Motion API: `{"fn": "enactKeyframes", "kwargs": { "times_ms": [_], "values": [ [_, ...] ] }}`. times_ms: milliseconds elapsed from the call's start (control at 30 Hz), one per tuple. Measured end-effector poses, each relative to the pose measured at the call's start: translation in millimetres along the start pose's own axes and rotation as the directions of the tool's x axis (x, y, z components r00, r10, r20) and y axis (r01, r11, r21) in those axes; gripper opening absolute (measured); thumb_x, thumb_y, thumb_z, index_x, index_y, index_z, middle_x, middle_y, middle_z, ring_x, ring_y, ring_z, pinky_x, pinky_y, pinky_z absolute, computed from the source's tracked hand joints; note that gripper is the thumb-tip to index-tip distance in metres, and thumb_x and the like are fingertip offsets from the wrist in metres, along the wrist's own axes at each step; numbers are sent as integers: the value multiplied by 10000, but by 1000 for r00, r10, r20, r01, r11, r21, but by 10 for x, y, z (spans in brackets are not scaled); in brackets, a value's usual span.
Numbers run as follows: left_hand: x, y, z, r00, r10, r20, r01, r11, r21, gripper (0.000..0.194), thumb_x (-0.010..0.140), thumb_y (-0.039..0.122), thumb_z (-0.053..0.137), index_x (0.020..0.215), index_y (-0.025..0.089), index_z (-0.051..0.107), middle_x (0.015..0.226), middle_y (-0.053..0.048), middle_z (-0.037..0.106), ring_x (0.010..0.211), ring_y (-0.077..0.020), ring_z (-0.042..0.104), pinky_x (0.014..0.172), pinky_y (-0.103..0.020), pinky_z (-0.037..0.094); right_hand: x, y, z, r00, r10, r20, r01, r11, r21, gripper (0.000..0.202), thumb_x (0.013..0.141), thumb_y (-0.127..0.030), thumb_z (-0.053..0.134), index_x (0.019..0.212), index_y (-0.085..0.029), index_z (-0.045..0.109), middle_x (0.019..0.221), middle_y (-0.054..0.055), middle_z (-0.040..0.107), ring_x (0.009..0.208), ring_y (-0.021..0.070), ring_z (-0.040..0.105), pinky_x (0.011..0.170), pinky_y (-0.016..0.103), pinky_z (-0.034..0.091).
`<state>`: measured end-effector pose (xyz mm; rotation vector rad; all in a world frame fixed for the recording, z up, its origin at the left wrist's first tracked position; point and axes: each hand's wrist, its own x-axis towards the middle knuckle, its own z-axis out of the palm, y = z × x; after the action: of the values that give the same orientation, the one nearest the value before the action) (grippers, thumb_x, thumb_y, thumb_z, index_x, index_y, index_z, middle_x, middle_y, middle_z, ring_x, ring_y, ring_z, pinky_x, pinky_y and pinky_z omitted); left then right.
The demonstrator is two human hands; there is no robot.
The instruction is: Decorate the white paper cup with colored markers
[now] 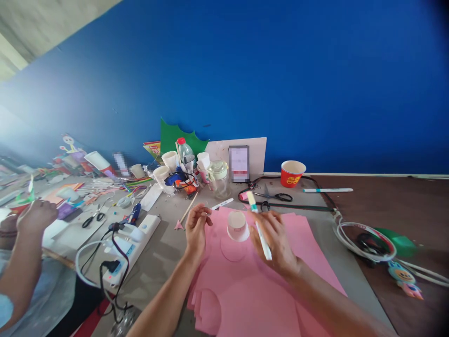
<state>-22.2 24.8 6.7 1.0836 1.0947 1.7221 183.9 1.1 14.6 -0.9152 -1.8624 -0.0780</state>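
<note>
A white paper cup (237, 223) stands upside down on a stack of pink paper sheets (259, 295). Just in front of it a faint circle outline (233, 252) shows on the top sheet. My right hand (278, 241), to the right of the cup, grips a white marker (264, 242) with a teal band; its pale end points up and away. My left hand (197, 229) is left of the cup at the paper's edge, fingers curled together and thumb against them. Whether it holds something small is hidden. Neither hand touches the cup.
Behind the paper are scissors (280, 196), a glass jar (220, 180), a propped phone (239, 164) and a red paper bowl (293, 174). A power strip (131, 250) with cords lies left. Another person's arm (30, 243) is at far left. Coiled cable (365, 241) lies right.
</note>
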Motion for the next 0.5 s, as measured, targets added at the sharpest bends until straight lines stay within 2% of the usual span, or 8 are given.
{"fn": "enactKeyframes", "kwargs": {
  "times_ms": [100, 200, 300, 367, 500],
  "values": [
    [41, -26, -20, 998, 38, -58, -29, 990, 140, 199, 775, 306, 686, 928, 183, 653, 780, 10, 641, 604, -94, 572, 623, -234, 474, -86, 244, 84, 981, 192, 10, -188, 969, -157, 478, 927, -230, 458, 1393, -134, 409, 950, 136, 646, 855, 296, 597, 765, 439, 460],
    [44, -60, -31, 996, 38, -81, -19, 975, 221, 231, 765, 340, 690, 931, 183, 658, 808, -5, 659, 655, -118, 606, 665, -254, 483, -172, 422, 170, 961, 278, 9, -268, 933, -240, 621, 906, -372, 492, 1443, -112, 317, 1042, 177, 629, 964, 350, 590, 864, 519, 456],
    [59, -99, -48, 995, 13, -98, 12, 968, 250, 243, 744, 349, 701, 920, 187, 662, 807, -11, 669, 661, -132, 621, 651, -257, 482, -228, 515, 215, 940, 340, 15, -321, 900, -296, 765, 868, -483, 522, 1474, -107, 245, 1184, 210, 587, 1090, 395, 551, 978, 598, 381],
    [67, -120, -58, 995, -4, -96, 28, 966, 255, 233, 745, 344, 695, 914, 189, 664, 804, -12, 668, 650, -131, 621, 641, -253, 480, -256, 557, 227, 929, 369, 25, -346, 890, -297, 739, 864, -481, 521, 1458, -115, 276, 1233, 214, 567, 1142, 398, 530, 998, 603, 371],
    [51, -140, -54, 999, -14, -34, 24, 958, 284, 204, 764, 336, 668, 899, 182, 660, 816, -15, 658, 648, -128, 618, 628, -243, 472, -302, 611, 235, 919, 391, 47, -356, 877, -324, 539, 881, -377, 508, 1354, -130, 435, 1270, 216, 540, 1183, 382, 511, 975, 564, 413]
  ]
}}
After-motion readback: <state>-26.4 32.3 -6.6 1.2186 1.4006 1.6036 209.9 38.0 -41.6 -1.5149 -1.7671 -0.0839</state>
